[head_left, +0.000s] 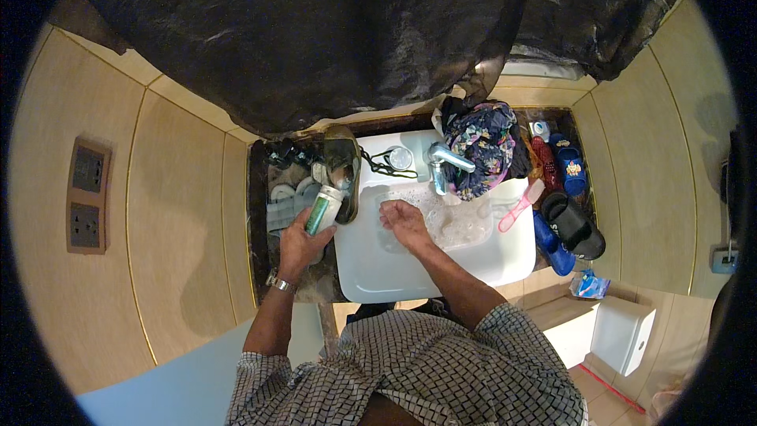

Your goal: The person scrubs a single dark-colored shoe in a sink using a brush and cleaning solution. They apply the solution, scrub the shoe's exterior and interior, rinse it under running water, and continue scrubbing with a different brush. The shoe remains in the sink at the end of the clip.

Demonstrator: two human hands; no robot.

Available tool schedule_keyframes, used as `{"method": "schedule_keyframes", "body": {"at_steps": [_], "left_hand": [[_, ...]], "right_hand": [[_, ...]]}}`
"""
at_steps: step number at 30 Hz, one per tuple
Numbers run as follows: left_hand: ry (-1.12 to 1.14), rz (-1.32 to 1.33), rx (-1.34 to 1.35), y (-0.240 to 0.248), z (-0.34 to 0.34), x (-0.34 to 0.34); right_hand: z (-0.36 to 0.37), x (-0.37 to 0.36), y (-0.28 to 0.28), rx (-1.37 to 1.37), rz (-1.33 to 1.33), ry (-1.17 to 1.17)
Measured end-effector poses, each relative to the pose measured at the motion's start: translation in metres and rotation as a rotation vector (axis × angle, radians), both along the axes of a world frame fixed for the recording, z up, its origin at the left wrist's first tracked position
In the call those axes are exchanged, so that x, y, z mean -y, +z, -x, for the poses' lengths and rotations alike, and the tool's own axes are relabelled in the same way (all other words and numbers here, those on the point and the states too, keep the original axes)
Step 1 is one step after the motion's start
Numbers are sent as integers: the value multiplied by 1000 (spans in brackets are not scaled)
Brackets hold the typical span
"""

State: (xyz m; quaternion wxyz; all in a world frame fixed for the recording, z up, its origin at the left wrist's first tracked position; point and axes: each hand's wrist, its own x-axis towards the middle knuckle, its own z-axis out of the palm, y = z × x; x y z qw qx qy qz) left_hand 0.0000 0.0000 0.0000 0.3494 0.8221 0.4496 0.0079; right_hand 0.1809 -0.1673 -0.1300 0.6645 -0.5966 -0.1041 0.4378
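Note:
My left hand (300, 243) is wrapped round a white bottle with a green label (325, 211), held tilted at the left rim of the sink. Over the basin, my right hand (404, 221) is loosely cupped, its fingers bent and no object visible in it. Below it, the white sink (371, 280) holds soapy water with foam (461, 225). A chrome faucet (451, 159) stands at the back of the sink. A pink-handled brush (520, 207) rests on the right side of the sink.
Bundled dark floral cloth (481, 142) sits beside the faucet. Black slides (573, 225), blue footwear (553, 244) and red footwear (544, 159) line the right counter. Grey-white footwear (288, 201) lies at left. Dark plastic sheeting (315, 39) hangs behind; a white toilet tank (621, 335) stands at lower right.

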Motion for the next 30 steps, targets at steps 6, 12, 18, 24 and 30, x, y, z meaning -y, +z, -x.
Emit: {"method": "schedule_keyframes", "body": {"at_steps": [6,12,18,24,30], "left_hand": [[32,47,107,-3,20,3],[99,30,343,-15,12,7],[6,74,670,-34,1,37],[163,655,922,-45,2,66],[141,654,942,-15,15,69]], "right_hand": [[20,2,0,23,46,1],[11,-1,24,98,88,108],[-4,-6,69,567,70,151],[-77,-50,59,1290,531,338],[-103,-76,36,1345,829,586]]}}
